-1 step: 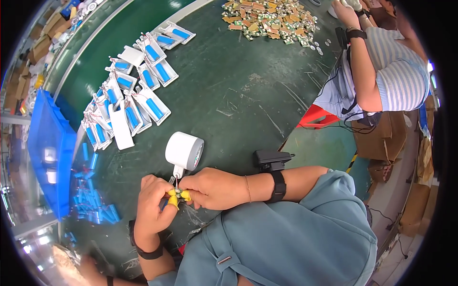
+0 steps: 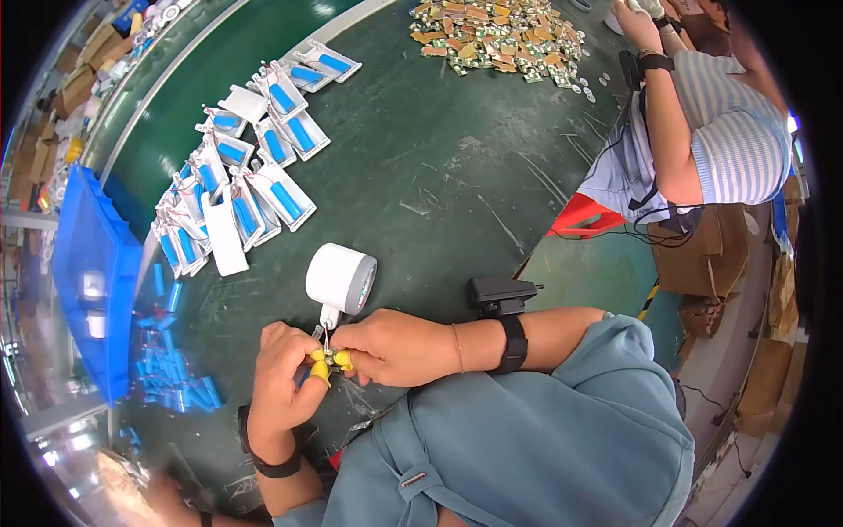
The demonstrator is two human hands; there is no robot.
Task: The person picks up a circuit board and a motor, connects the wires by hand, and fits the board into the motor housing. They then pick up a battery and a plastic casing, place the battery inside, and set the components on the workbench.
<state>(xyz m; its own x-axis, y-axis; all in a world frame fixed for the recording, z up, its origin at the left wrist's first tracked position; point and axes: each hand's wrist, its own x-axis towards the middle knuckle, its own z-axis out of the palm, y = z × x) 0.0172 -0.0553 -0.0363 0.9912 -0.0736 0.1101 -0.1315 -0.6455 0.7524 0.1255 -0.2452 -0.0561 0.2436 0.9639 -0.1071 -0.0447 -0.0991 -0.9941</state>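
Observation:
A small green circuit board [image 2: 330, 357] is pinched between the fingertips of both my hands at the table's near side. My left hand [image 2: 283, 364] is closed on its left side, and my right hand [image 2: 395, 344] closes on it from the right. Yellow finger covers [image 2: 320, 371] sit on some fingertips and partly hide the board. Just beyond my fingers lies a white round-bodied device [image 2: 334, 274] with a grey rim. Its short neck points toward the board, and thin wires run between them.
White housings with blue cylindrical cells [image 2: 285, 201] cover the table's far left. Loose blue cells [image 2: 176, 369] lie beside a blue bin [image 2: 92, 272]. Circuit boards form a pile [image 2: 500, 39] at the back. A co-worker in a striped top [image 2: 733, 132] sits at the right.

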